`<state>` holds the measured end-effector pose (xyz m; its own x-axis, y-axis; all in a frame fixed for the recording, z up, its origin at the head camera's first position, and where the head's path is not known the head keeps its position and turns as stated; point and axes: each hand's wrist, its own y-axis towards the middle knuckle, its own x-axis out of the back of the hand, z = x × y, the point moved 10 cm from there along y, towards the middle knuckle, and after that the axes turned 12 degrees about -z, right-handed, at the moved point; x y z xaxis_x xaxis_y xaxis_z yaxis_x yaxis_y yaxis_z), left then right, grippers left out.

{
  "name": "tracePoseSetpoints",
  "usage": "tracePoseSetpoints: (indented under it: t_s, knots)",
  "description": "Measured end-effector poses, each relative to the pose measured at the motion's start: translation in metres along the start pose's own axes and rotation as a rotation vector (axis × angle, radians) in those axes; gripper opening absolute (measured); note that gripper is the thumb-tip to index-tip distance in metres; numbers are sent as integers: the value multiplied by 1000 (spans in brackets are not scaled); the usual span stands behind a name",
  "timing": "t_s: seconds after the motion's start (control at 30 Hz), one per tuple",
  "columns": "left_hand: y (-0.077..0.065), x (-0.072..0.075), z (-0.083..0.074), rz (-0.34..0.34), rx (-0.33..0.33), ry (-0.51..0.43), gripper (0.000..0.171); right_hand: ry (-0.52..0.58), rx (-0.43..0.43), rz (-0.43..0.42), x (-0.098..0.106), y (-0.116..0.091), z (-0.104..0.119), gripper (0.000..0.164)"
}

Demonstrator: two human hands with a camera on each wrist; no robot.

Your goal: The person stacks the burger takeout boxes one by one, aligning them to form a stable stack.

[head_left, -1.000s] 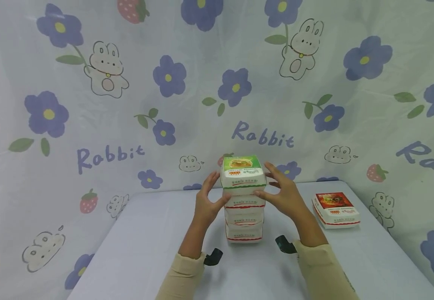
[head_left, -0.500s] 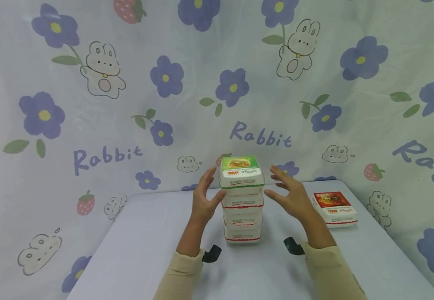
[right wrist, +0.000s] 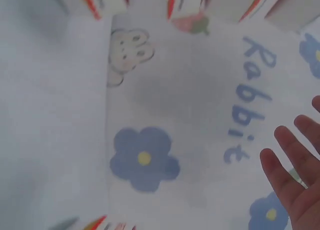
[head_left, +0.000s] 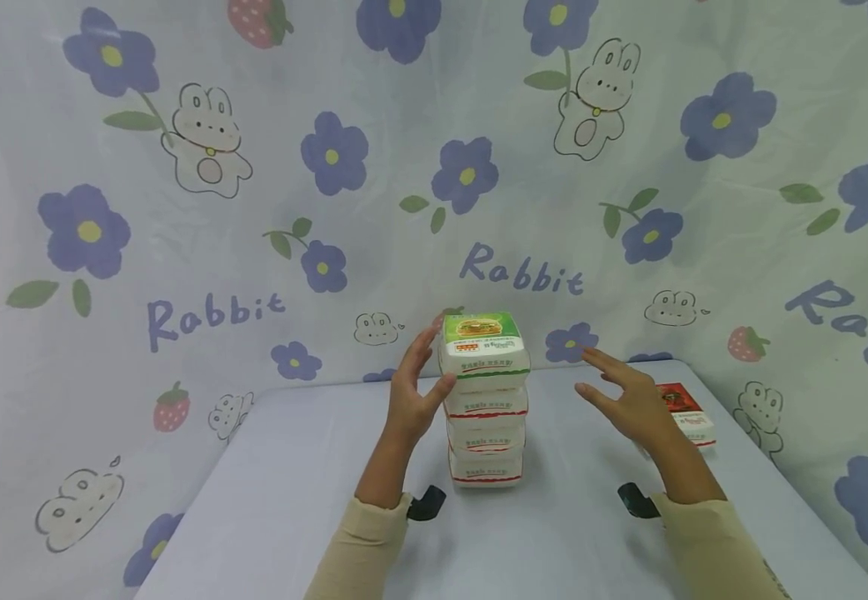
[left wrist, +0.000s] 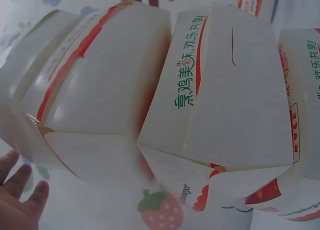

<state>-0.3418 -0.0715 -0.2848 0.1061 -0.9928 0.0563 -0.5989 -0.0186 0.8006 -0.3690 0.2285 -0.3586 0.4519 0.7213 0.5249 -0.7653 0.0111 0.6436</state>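
Note:
Several burger boxes stand in one upright stack, its top box [head_left: 484, 354] green-lidded with a burger picture, the lower boxes [head_left: 486, 440] white with red trim. My left hand [head_left: 411, 398] is beside the top box's left side, fingers extended and thumb by its front edge; contact is unclear in the head view. In the left wrist view the left hand [left wrist: 22, 197] appears apart from the white boxes [left wrist: 220, 110]. To the right of the stack, my right hand [head_left: 629, 402] holds nothing, its fingers spread; the right wrist view also shows the right hand [right wrist: 306, 207].
A separate burger box [head_left: 696, 421] with a red lid sits on the right of the white table [head_left: 314, 467], partly behind the right hand. A curtain [head_left: 374, 233] printed with flowers and rabbits hangs behind the table.
My right hand has left the top box and moved right, toward the separate box. The left hand has come slightly off the stack's side and then drawn close to it again. The stack stays put.

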Motion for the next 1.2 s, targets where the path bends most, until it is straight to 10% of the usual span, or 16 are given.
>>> tracePoseSetpoints:
  t_s: [0.67, 1.0, 1.2]
  knots:
    - [3, -3, 6, -15, 44, 34, 64, -266, -198, 229, 17, -32, -97, 65]
    - [11, -4, 3, -20, 88, 45, 65, -355, -352, 307, 18, -46, -147, 104]
    - [8, -6, 35, -14, 107, 78, 69, -338, -424, 399, 4, -58, -162, 114]
